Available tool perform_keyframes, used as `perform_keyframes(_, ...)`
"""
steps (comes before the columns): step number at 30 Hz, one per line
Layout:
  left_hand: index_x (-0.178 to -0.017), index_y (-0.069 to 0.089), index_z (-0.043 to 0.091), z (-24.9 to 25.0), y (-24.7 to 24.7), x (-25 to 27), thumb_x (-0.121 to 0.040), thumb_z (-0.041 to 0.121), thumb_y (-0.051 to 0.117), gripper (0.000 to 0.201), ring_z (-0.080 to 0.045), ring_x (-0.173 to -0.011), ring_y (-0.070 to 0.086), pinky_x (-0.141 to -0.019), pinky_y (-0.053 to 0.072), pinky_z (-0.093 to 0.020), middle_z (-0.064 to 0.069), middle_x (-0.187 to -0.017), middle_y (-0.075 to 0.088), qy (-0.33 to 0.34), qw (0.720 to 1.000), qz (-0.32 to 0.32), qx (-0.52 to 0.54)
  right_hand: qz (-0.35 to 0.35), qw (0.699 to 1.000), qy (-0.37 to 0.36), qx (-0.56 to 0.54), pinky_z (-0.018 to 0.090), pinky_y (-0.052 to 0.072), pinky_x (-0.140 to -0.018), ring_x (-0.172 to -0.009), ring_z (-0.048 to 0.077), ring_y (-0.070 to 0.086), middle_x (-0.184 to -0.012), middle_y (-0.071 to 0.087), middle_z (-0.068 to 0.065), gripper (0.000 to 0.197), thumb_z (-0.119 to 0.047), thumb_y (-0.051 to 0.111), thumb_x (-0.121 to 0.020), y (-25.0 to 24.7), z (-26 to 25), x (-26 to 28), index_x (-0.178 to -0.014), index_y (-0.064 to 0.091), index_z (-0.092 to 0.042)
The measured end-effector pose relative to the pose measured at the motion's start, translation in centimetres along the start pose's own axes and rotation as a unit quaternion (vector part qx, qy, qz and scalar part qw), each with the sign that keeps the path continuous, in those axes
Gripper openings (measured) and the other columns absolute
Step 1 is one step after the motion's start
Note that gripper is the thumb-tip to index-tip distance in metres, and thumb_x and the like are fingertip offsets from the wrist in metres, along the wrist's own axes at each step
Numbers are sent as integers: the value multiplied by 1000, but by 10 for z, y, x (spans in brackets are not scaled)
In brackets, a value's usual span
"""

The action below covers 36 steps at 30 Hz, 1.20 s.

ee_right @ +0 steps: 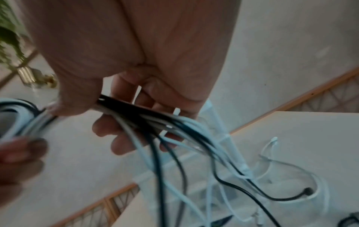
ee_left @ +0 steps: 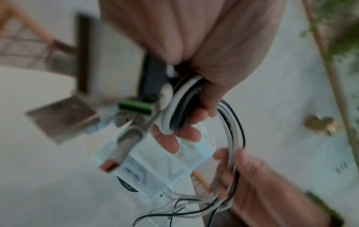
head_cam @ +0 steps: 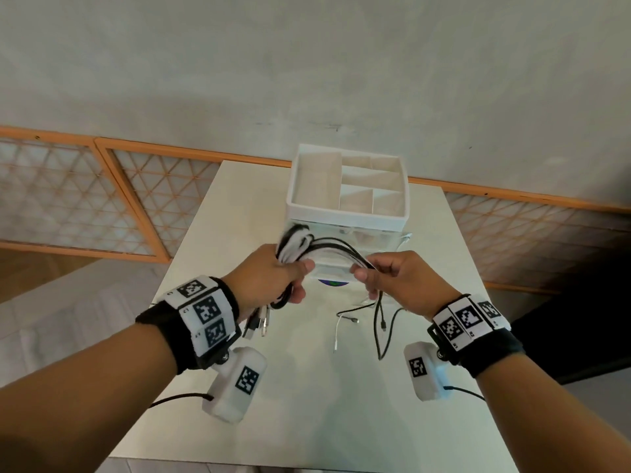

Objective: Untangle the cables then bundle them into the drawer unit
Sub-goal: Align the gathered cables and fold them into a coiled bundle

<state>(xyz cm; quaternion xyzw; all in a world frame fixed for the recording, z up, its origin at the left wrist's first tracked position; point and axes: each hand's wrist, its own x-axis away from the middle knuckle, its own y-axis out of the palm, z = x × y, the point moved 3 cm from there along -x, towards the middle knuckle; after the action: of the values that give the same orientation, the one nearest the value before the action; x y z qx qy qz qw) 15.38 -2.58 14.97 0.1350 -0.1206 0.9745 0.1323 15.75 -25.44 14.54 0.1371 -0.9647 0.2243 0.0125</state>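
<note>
My left hand (head_cam: 273,274) grips a coil of black and white cables (head_cam: 295,242), held above the table just in front of the drawer unit (head_cam: 348,220). USB plugs (head_cam: 257,324) hang below that fist. From the coil the cable strands (head_cam: 338,249) arch over to my right hand (head_cam: 386,278), which pinches them between thumb and fingers. In the left wrist view the coil (ee_left: 180,104) lies in my curled fingers. In the right wrist view the bunched strands (ee_right: 136,110) pass through my grip and trail down as loose ends (ee_right: 272,198) onto the table.
The white drawer unit has an open divided tray (head_cam: 348,186) on top and clear drawers below. It stands at the far middle of a white table (head_cam: 307,404). Loose cable ends (head_cam: 379,326) lie on the table under my right hand. A lattice railing (head_cam: 68,192) runs behind.
</note>
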Motion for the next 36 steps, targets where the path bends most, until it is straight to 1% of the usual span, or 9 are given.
perform_keyframes(3,-75,54,10,-6,1,0,-95,21,65,25,-17,-55,49,-53,48,-30,-6,-65,47,-37,990,24,137,44,998,-21,-45,31,50,-77,-71,26,64,-66,66,2,21,-20,64,-95,0,8,0,-79,76,-14)
perform_keyframes(10,-86,55,14,1,25,4,-48,74,75,74,-17,-59,46,-67,49,-38,-1,-64,44,-79,975,12,206,147,976,-154,-38,20,48,-69,-67,5,58,-75,67,3,21,-13,68,-93,42,-20,-4,-110,76,-22)
perform_keyframes(14,-79,68,9,8,30,2,-62,57,79,52,-18,-59,60,-61,53,-30,-8,-66,63,-36,980,9,198,112,957,-264,38,24,52,-71,-78,9,64,-84,68,1,14,2,62,-92,72,-30,4,-93,75,-3)
perform_keyframes(17,-73,62,15,8,27,1,-80,36,79,28,-21,-64,61,-63,50,-32,-6,-66,62,-4,973,63,223,56,959,-274,48,36,55,-82,-94,21,66,-101,67,9,30,7,58,-92,74,-28,5,-118,68,-3)
perform_keyframes(20,-76,62,14,7,20,-3,-87,24,73,18,-22,-64,62,-63,48,-32,-3,-63,60,15,965,141,221,61,966,-241,67,28,54,-86,-95,15,64,-102,65,-5,53,6,63,-86,72,-19,10,-134,56,-16)
perform_keyframes(23,-80,62,12,17,13,-2,-92,13,65,13,-24,-71,65,-70,51,-36,-6,-67,59,47,953,139,264,96,984,-143,36,23,51,-73,-76,8,60,-84,59,-11,45,1,67,-84,65,-6,5,-116,46,-23)
perform_keyframes(26,-85,59,10,29,14,3,-95,13,61,11,-29,-70,62,-76,51,-43,-10,-70,55,88,955,43,281,60,986,-125,92,17,42,-60,-58,6,52,-65,56,-10,17,-12,71,-88,64,4,-2,-89,56,-19)
perform_keyframes(31,-80,55,2,39,20,19,-95,24,59,27,-28,-62,56,-84,52,-52,-10,-62,48,120,956,-111,245,76,979,-116,150,28,35,-51,-46,13,36,-46,46,-2,39,-19,70,-85,50,25,-18,-51,51,-14)
perform_keyframes(36,-69,60,10,28,24,30,-99,24,58,33,-24,-49,48,-75,56,-48,-8,-53,41,48,979,-170,101,110,973,-39,198,25,30,-49,-44,13,26,-38,29,-5,65,-42,74,-86,21,36,-25,-41,34,-18)
